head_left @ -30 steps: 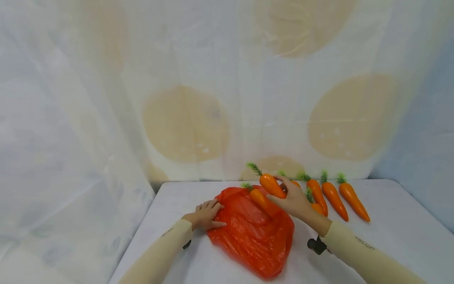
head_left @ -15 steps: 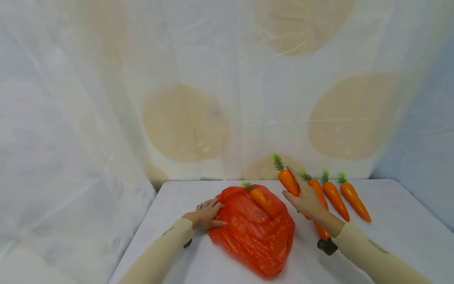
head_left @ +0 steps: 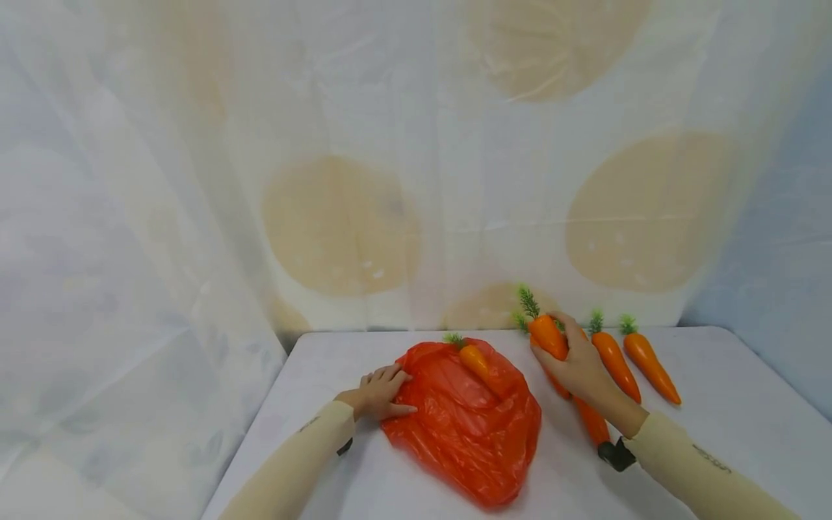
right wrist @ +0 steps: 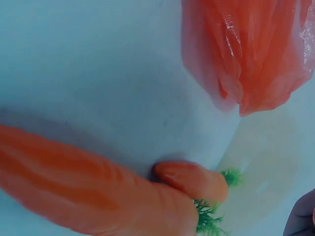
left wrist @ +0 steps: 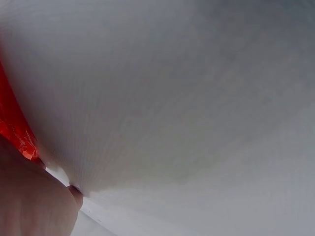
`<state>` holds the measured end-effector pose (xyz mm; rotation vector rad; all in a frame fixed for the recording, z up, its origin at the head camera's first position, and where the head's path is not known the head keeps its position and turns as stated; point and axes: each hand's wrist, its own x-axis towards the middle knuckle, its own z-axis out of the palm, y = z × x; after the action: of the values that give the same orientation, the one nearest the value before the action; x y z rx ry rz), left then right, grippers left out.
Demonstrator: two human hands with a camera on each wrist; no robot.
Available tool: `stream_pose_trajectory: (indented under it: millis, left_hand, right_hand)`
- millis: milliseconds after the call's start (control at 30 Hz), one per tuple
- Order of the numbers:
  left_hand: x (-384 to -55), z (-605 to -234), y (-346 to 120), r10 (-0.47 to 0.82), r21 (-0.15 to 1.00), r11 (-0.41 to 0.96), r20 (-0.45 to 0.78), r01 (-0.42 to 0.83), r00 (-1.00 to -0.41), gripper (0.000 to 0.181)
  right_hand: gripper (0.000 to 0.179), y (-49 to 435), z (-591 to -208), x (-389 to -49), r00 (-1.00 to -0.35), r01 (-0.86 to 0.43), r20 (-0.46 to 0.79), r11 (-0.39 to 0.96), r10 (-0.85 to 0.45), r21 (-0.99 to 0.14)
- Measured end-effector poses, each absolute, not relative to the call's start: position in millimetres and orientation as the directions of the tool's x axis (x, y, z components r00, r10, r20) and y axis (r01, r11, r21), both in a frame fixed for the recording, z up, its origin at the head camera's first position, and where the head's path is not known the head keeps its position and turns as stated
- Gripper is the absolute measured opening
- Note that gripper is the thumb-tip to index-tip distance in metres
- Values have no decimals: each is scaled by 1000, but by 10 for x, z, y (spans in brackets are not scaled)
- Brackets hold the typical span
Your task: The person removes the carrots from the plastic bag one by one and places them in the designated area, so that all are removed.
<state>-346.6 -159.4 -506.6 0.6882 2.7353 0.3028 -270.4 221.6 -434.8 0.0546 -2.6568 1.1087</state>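
In the head view my right hand (head_left: 588, 370) grips an orange toy carrot (head_left: 546, 334) with a green leafy top, close over other carrots at the table's right. My left hand (head_left: 378, 394) rests at the left edge of a crumpled red plastic bag (head_left: 455, 426), fingers relaxed. One carrot (head_left: 475, 360) lies partly in the bag's far end, its top showing. In the left wrist view, the bag (left wrist: 14, 115) is just past the left hand (left wrist: 34, 204). The right wrist view has two carrots near the camera, the larger carrot (right wrist: 93, 184) in front.
Beside the right hand lie two carrots, an inner carrot (head_left: 616, 366) and an outer carrot (head_left: 653, 370). Another carrot (head_left: 592, 420) points toward the forearm, partly hidden. A white-clothed table (head_left: 721, 433) backs onto a spotted hanging sheet (head_left: 416, 238).
The right hand has carried its carrot away from above the bag, rightward to the carrots on the table. My left hand and the bag look almost unchanged.
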Motion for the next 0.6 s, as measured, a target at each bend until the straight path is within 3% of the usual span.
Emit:
stream_pose_trajectory:
  millis: [300, 600]
  left_hand:
    - [-3454, -5084, -1575, 492, 287, 860, -244, 422, -836, 67]
    - [-3496, -5111, -1608, 488, 273, 863, -241, 424, -839, 68]
  right_hand:
    - [75, 2410, -4377, -2665, -956, -180, 292, 726, 30, -664]
    - [68, 2721, -4324, -2626, -945, -123, 302, 720, 125, -683]
